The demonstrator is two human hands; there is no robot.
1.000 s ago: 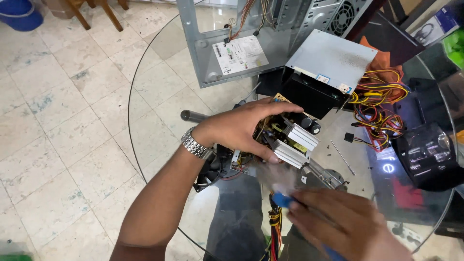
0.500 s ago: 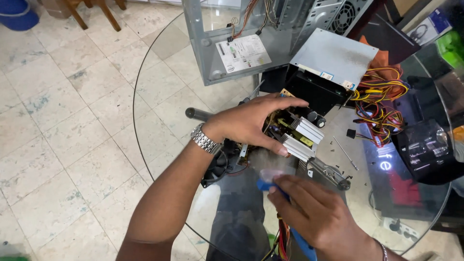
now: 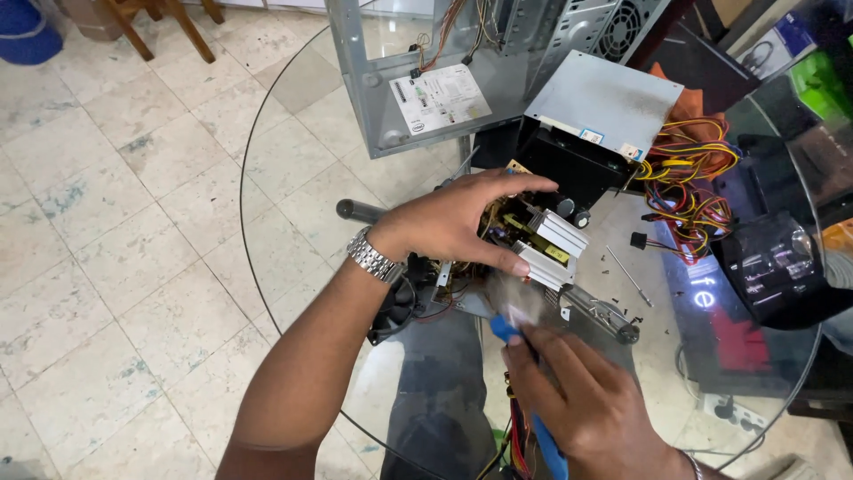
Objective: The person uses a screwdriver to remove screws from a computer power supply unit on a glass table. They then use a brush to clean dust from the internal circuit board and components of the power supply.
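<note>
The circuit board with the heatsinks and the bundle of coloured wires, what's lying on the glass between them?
Head view: a thin metal rod and a small black connector lie on the glass table.

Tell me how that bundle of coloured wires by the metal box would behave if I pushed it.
The coloured wires loop loosely, so they would likely flop and spring back. They seem to run into the grey metal box, so pushing probably tugs it rather than freeing them.

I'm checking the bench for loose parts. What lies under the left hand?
The left hand rests on a circuit board with silver heat sinks showing past the fingers. The part of the board under the palm is covered. A black fan sits below the wrist.
</note>
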